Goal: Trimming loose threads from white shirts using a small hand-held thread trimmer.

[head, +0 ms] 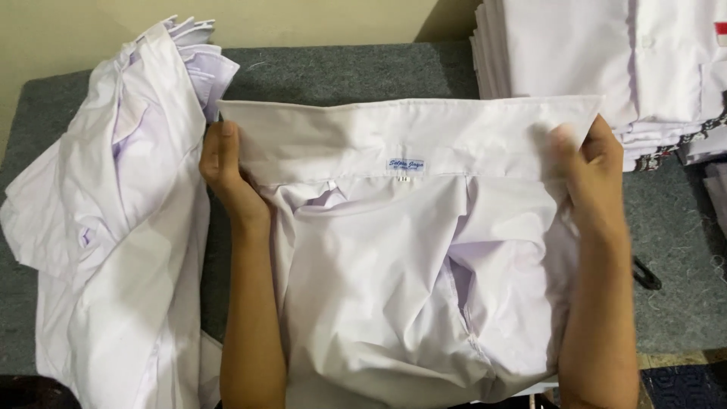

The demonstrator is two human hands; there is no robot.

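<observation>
In the head view, a white cotton shirt with a stiff flat collar lies in the middle of a grey felt-covered table, its collar stretched straight across on the far side and its crumpled body bunched toward the near edge, where it runs out of the picture. A small white label with blue print sits under the collar's middle.

The left hand grips the collar's left end, thumb on top and the other fingers hidden under the cloth. The right hand pinches the collar's right end; its fingertips are blurred, so the exact grip is hard to make out, but it is closed on the fabric. Both forearms lie along the shirt's sides.

To the left, a loose heap of unfolded white shirts spreads over the table, cut off at the near edge. At the far right, a neat stack of folded white shirts is cut off by the top and right edges. A small dark object shows just right of the right forearm, partly hidden and too small to identify.
</observation>
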